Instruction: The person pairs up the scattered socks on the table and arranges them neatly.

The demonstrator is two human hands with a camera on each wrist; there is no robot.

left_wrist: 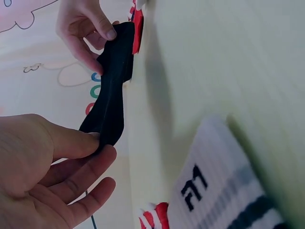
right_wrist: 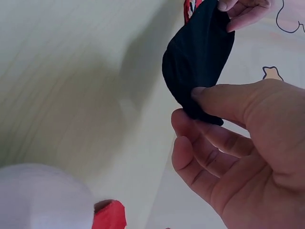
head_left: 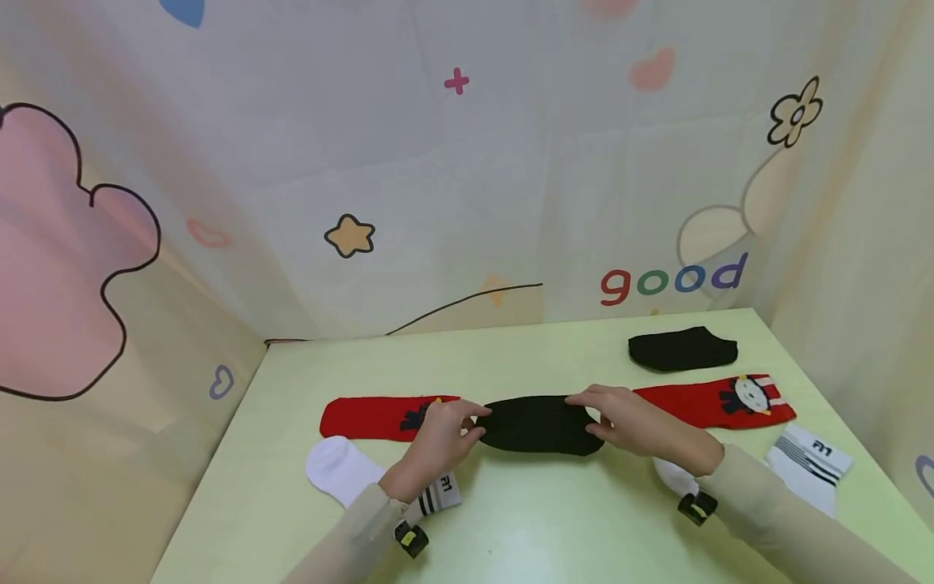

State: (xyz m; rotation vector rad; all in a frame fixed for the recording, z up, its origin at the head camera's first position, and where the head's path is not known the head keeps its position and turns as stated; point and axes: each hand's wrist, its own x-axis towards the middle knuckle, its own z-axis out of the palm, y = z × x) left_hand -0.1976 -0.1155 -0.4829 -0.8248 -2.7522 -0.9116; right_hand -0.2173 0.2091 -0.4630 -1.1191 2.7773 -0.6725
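Observation:
A black ankle sock [head_left: 540,425] is stretched sideways between the two hands. The left hand [head_left: 440,440] pinches its left end; in the left wrist view the left thumb and fingers [left_wrist: 78,162] hold the sock's lower end [left_wrist: 112,105]. At the sock's other end, the right hand [head_left: 635,423] pinches with thumb and fingers, as the right wrist view also shows, with the hand [right_wrist: 238,143] gripping the dark cloth [right_wrist: 198,62]. Both wrist views show a shadow beneath the sock, which is held above the table.
A second black sock [head_left: 683,349] lies at the back right of the table [head_left: 511,519]. Red socks lie left [head_left: 365,418] and right [head_left: 686,403]. White socks, one at left [head_left: 339,469] and one at right [head_left: 806,462], are partly hidden by the arms. Patterned curtains surround the table.

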